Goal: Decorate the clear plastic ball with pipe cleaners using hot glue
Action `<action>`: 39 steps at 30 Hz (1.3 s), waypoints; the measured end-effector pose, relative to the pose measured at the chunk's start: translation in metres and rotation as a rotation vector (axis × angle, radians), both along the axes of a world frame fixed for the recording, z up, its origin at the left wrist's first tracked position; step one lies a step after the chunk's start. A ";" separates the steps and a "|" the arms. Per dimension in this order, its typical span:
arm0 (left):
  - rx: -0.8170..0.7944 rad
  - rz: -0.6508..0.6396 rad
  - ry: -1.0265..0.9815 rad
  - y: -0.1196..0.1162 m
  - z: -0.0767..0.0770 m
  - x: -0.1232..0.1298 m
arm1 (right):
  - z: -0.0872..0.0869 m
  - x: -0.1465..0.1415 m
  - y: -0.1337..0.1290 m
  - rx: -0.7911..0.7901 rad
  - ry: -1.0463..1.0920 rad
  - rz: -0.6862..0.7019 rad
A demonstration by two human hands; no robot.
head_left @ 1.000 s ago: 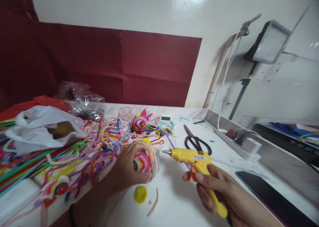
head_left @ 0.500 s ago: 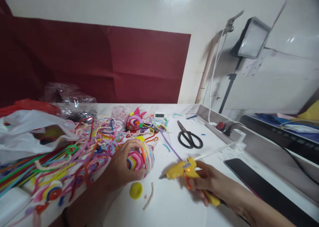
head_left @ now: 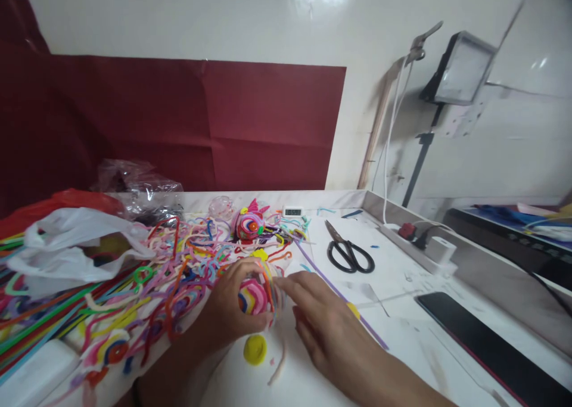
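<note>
My left hand (head_left: 232, 305) is wrapped around a ball covered in coloured pipe cleaners (head_left: 254, 297), with rainbow rings on its face and stripes along its right side. My right hand (head_left: 324, 320) reaches in from the right, fingers stretched out, fingertips at the striped side of the ball. Just below the ball lie a round yellow coil (head_left: 255, 350) and a short pale pipe cleaner (head_left: 277, 365). A bit of yellow (head_left: 353, 310) shows behind my right hand; the rest of that thing is hidden. A long purple pipe cleaner (head_left: 322, 271) runs past the hand.
Tangled pipe cleaners (head_left: 196, 246) and a white plastic bag (head_left: 80, 240) fill the left side. A finished-looking pipe-cleaner fish (head_left: 250, 223) and a small digital clock (head_left: 293, 212) stand behind. Black-handled scissors (head_left: 351, 255), a phone (head_left: 487, 347) and a power strip (head_left: 415, 246) are at right.
My right hand has let go of the yellow glue gun and moved left to the ball. The left hand keeps its hold. The view has shifted slightly.
</note>
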State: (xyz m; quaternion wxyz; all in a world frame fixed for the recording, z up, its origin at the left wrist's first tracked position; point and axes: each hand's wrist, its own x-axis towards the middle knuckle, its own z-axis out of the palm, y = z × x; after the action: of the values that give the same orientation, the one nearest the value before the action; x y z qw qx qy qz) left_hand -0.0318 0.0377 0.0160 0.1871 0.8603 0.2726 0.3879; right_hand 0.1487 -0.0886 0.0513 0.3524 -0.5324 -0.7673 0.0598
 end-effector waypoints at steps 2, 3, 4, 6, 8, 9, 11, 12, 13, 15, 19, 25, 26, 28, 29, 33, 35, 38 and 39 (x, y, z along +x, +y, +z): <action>-0.017 -0.002 -0.002 0.001 -0.001 0.000 | 0.002 -0.007 0.012 -0.013 -0.022 0.037; -0.019 -0.007 -0.005 0.001 -0.003 0.000 | 0.001 -0.008 0.016 -0.014 -0.037 0.047; -0.018 -0.013 -0.009 0.002 -0.005 0.000 | 0.001 -0.008 0.020 -0.010 -0.051 0.053; -0.013 -0.027 -0.022 0.004 -0.008 0.000 | 0.000 -0.007 0.025 0.003 -0.075 0.057; -0.017 -0.034 -0.034 0.004 -0.009 0.001 | -0.001 -0.004 0.027 0.004 -0.078 0.063; -0.025 -0.037 -0.033 0.005 -0.010 0.001 | -0.001 -0.004 0.028 -0.003 -0.074 0.069; -0.041 -0.046 -0.026 0.005 -0.009 0.001 | 0.000 -0.002 0.030 -0.018 -0.067 0.088; -0.043 -0.050 -0.025 0.004 -0.008 0.001 | 0.001 -0.001 0.031 -0.022 -0.070 0.095; -0.041 -0.053 -0.024 0.004 -0.007 0.001 | 0.003 -0.001 0.032 -0.024 -0.081 0.102; -0.032 -0.058 -0.020 0.003 -0.004 0.001 | 0.006 0.001 0.035 -0.023 -0.124 0.106; -0.048 -0.059 0.011 0.001 0.001 0.000 | 0.015 0.004 0.039 -0.048 -0.204 0.121; -0.080 -0.063 0.023 0.000 0.002 -0.001 | 0.024 0.010 0.044 -0.068 -0.385 0.145; -0.080 -0.064 0.025 0.000 0.002 -0.001 | 0.025 0.011 0.045 -0.062 -0.432 0.149; -0.073 -0.059 0.027 0.001 0.001 -0.002 | 0.027 0.013 0.048 -0.041 -0.521 0.168; -0.068 -0.055 0.028 0.001 0.001 -0.002 | 0.029 0.014 0.050 -0.033 -0.557 0.179; -0.029 -0.046 0.027 0.003 -0.002 -0.002 | 0.033 0.020 0.056 -0.013 -0.595 0.221; 0.005 -0.044 0.017 0.004 -0.005 -0.002 | 0.033 0.022 0.058 -0.010 -0.573 0.251; 0.047 -0.033 -0.002 0.006 -0.009 -0.002 | 0.032 0.024 0.058 -0.021 -0.542 0.276; 0.056 -0.027 -0.010 0.007 -0.010 -0.002 | 0.032 0.024 0.058 -0.025 -0.536 0.277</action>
State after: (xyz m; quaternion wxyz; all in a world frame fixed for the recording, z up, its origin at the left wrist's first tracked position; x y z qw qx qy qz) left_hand -0.0337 0.0443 0.0062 0.1697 0.8669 0.2489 0.3971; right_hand 0.1730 -0.0307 0.0834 0.1192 -0.4239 -0.8974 -0.0258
